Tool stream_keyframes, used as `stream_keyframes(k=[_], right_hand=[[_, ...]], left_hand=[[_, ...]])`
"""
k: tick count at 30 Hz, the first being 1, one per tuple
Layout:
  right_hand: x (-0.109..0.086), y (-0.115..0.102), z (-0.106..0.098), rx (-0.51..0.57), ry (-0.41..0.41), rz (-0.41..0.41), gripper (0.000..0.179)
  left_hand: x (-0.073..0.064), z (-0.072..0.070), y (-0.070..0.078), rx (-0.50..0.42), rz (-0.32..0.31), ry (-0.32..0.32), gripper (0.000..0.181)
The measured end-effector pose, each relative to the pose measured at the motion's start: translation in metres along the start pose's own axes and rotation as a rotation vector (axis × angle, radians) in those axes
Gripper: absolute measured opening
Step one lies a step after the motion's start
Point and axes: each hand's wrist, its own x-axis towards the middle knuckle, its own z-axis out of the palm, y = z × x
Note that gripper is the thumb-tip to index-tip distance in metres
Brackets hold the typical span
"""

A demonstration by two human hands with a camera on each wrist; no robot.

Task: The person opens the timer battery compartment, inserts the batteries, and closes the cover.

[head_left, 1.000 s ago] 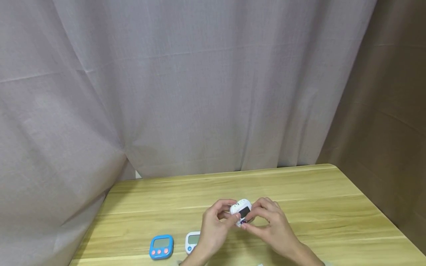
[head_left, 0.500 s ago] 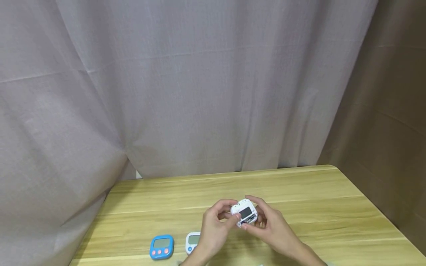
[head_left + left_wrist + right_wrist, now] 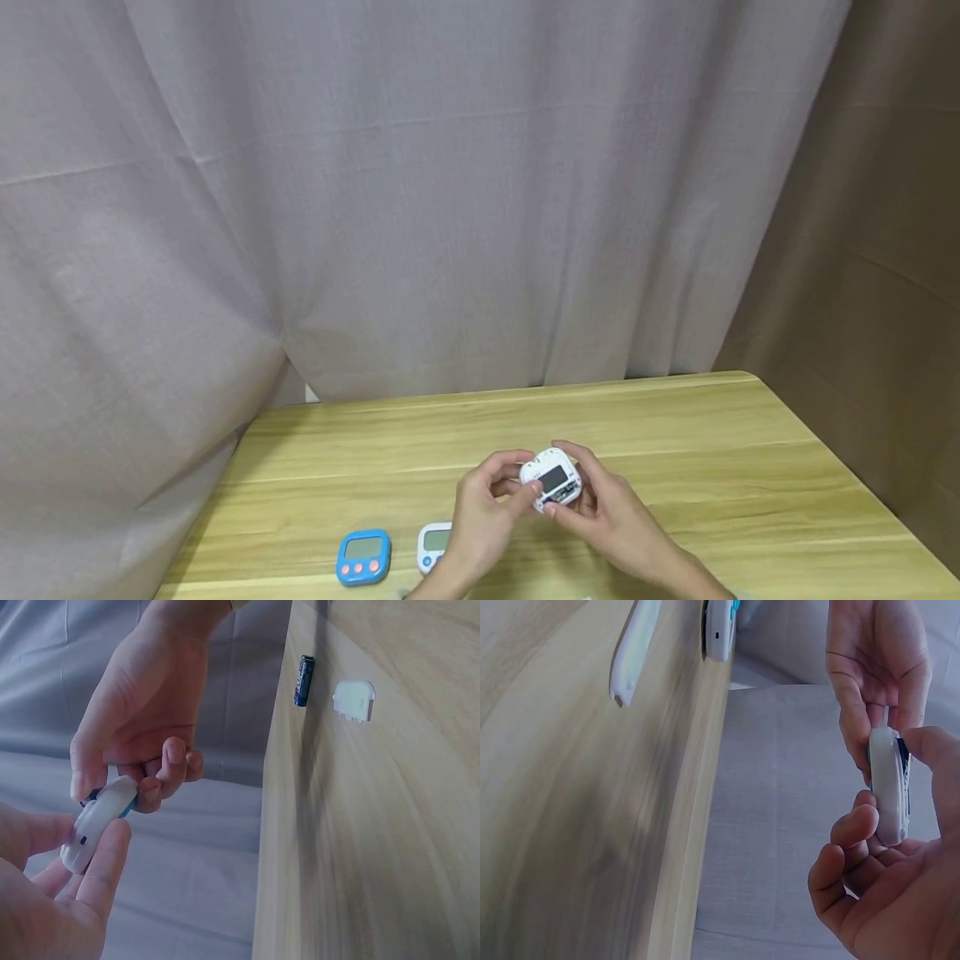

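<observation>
Above the table, both hands hold a white digital timer [image 3: 546, 460], its back turned up. A dark rectangle sits on that back, and the battery compartment along the lower edge is uncovered, with dark contents showing. My left hand [image 3: 480, 515] pinches the timer's left side between thumb and fingers. On the opposite side, my right hand [image 3: 617, 518] grips it, fingers behind and thumb at the compartment's edge. In the right wrist view the timer [image 3: 889, 784] is seen edge-on, the right thumb against a dark battery-like piece [image 3: 904, 754].
A dark blue battery [image 3: 304, 681] and a small white battery cover [image 3: 354, 699] lie on the wooden table [image 3: 375, 825]. Left of the hands rest a blue timer [image 3: 363, 557] and a white timer [image 3: 432, 540], partly hidden by the left forearm. A grey curtain [image 3: 450, 208] hangs behind.
The right fingers have shifted from over the timer's right side to behind its edge, uncovering the back and compartment. The right thumb stays near the compartment; the left hand keeps its hold.
</observation>
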Motion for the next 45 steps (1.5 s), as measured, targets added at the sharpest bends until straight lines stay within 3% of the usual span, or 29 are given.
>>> stream_keyframes(k=[17,23,33,45], right_hand=[[-0.002,-0.004,0.004,-0.086,0.025,0.045,0.071],[-0.002,-0.003,0.006,-0.032,0.017,0.046,0.072],[-0.001,-0.005,0.007,0.152,0.023,0.051,0.068],[0.0,-0.004,-0.003,0.1,0.008,0.007,0.065]], left_hand=[[-0.001,0.0,0.0,-0.005,-0.023,0.003,0.033],[-0.001,0.001,0.0,-0.003,-0.023,0.004,0.033],[-0.001,0.0,0.002,-0.008,-0.027,0.015,0.034],[-0.001,-0.001,0.001,0.011,-0.027,-0.012,0.034]])
